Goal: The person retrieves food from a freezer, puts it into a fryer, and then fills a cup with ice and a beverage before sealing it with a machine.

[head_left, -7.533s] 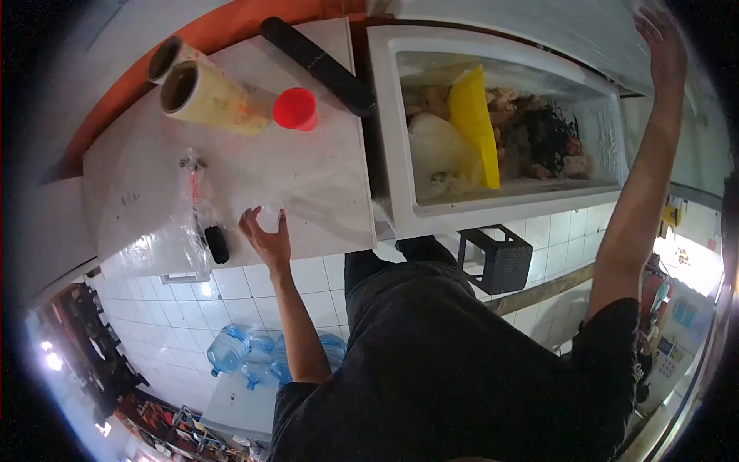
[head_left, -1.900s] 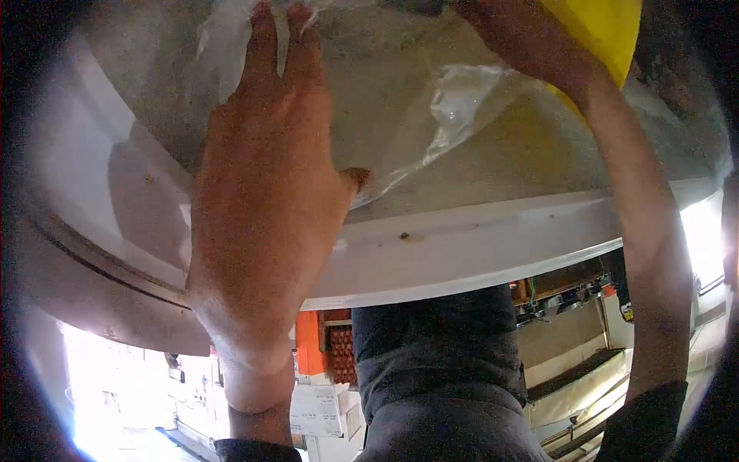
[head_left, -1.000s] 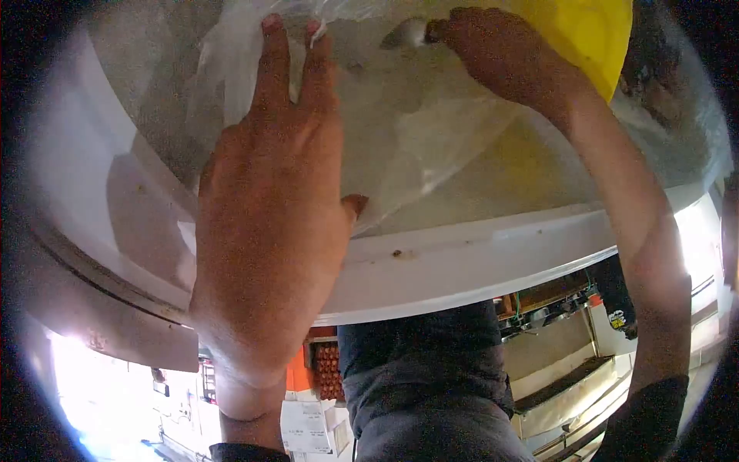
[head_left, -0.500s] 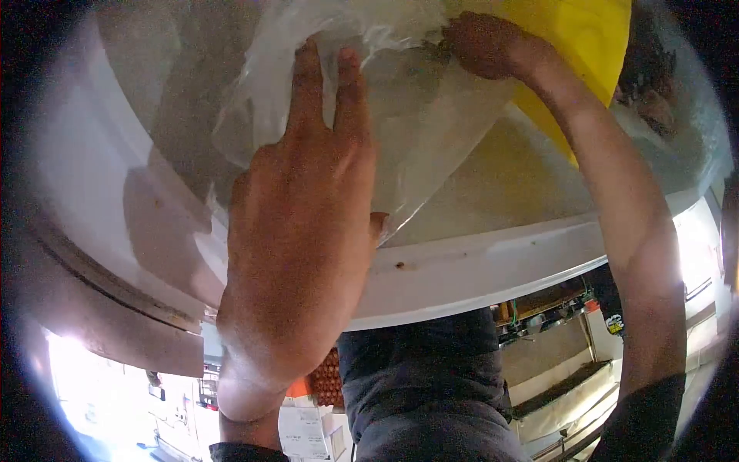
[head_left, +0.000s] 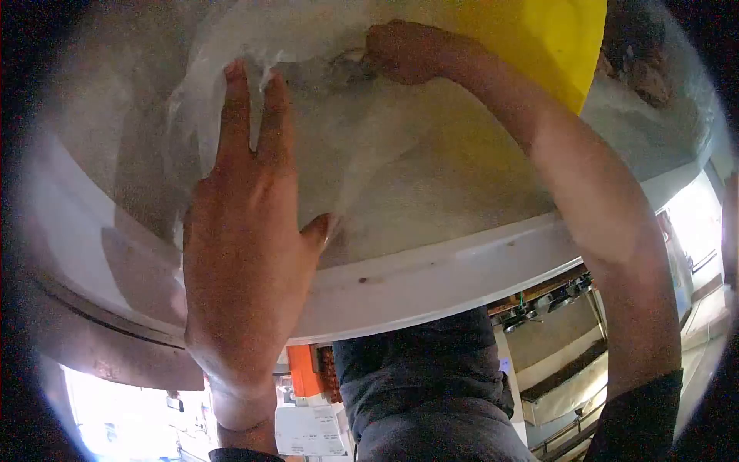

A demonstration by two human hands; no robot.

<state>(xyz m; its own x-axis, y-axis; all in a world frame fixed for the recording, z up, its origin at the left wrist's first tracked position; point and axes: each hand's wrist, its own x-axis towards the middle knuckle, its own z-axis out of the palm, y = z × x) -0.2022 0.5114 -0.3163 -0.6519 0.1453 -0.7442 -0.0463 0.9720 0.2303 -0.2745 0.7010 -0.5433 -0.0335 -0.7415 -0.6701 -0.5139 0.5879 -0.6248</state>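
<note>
A clear plastic bag (head_left: 339, 146) lies spread over the grey surface at the top of the view. My left hand (head_left: 246, 223) rests on its left part, palm down, with two fingers stretched forward and apart and the thumb out to the right. Further up and to the right, my right hand (head_left: 404, 52) is closed with the fingers curled in at the bag's far part. What exactly those fingers grip is too dark and small to tell. Behind the right wrist is a large yellow sheet or container (head_left: 546, 46).
A white rim (head_left: 431, 269) curves along the near edge of the surface. At the top right sits a dark, reddish-brown item (head_left: 653, 77) in or under clear plastic. Below the rim are my dark clothing (head_left: 423, 385), an orange object (head_left: 304, 369) and a printed paper (head_left: 310, 430).
Both hands have shifted left over the surface. The plastic under them lies flatter and further left, and the thumb of my left hand sticks out more.
</note>
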